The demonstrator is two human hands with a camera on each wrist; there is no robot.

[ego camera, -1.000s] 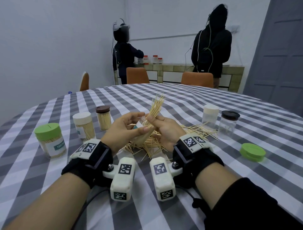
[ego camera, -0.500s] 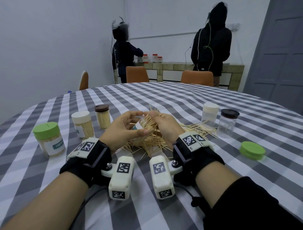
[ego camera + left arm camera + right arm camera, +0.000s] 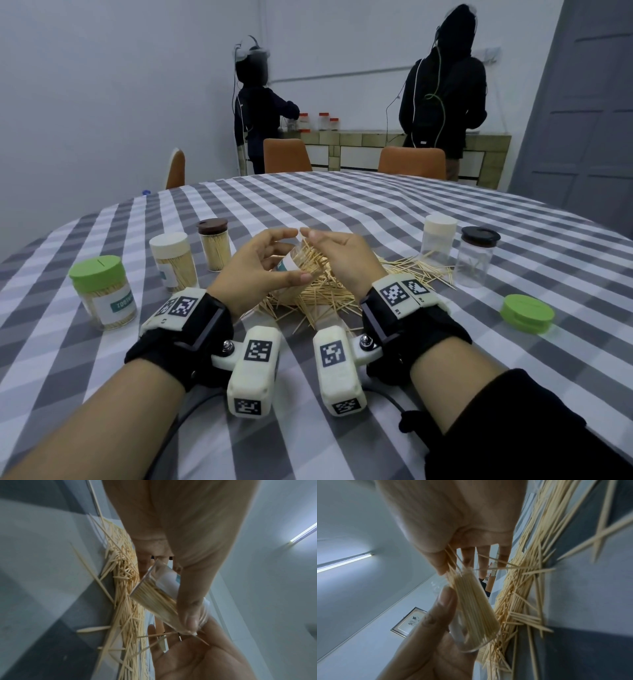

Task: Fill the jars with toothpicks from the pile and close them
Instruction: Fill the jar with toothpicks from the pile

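At the centre of the head view, the left hand (image 3: 260, 263) grips a clear jar (image 3: 298, 262) with a white and teal label, thumb on the near side and fingers curled round the far side; the jar is tilted, lifted just above the toothpick pile (image 3: 329, 291) on the checked table (image 3: 342, 212), and packed with toothpicks. The right hand (image 3: 342, 257) is at the jar's open mouth with its fingers spread and fairly straight; the right wrist view shows a few loose toothpicks (image 3: 453, 561) sticking out between its thumb and fingers above the mouth of the jar. In the left part of the frame stand three closed, filled jars: a green-lidded jar (image 3: 102, 291), a cream-lidded jar (image 3: 173, 260) and a brown-lidded jar (image 3: 214, 243). In the right part stand a jar with a cream lid (image 3: 439, 236) and a nearly empty black-lidded jar (image 3: 478, 255), with a loose green lid (image 3: 527, 312) lying nearer the lower right.
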